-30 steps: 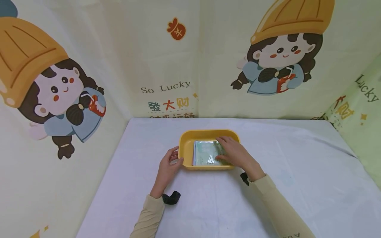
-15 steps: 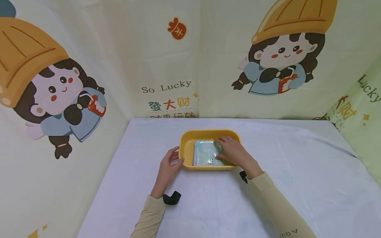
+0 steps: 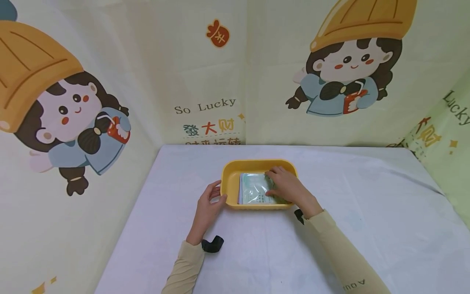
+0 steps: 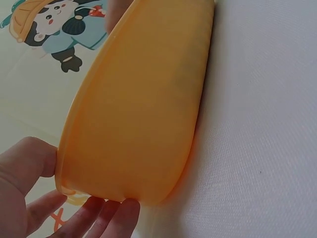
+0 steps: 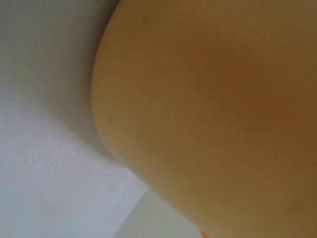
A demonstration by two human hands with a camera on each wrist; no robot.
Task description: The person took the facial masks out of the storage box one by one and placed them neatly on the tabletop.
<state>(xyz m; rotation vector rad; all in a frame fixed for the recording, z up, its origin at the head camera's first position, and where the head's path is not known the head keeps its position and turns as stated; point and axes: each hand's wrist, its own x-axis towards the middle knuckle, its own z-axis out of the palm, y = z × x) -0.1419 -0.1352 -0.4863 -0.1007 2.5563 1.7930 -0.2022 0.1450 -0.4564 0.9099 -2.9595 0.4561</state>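
Observation:
A yellow plastic tray (image 3: 230, 184) with rounded corners sits on the table in the head view. Stacked inside it are flat packets, the top one a glossy pale green packet (image 3: 254, 188) with small print; a purplish edge shows beneath it at the left. My left hand (image 3: 207, 210) holds the tray's left end, thumb at the near corner and fingers (image 4: 101, 213) against the outside wall. Over the packet's right part, my right hand (image 3: 288, 187) reaches inside with bent fingers and grips it, thumb nearer me. The right wrist view shows only the tray's outer wall (image 5: 198, 109), with that hand hidden.
A white cloth (image 3: 249, 249) covers the table. Cream sheets with cartoon prints (image 3: 349, 77) hang behind and at both sides. Black wrist pieces show beside the left wrist (image 3: 213, 244) and the right wrist (image 3: 299, 216).
Reflections on the pale green packet have shifted as its surface lifts slightly under the right hand. The left hand and the tray stay where they were.

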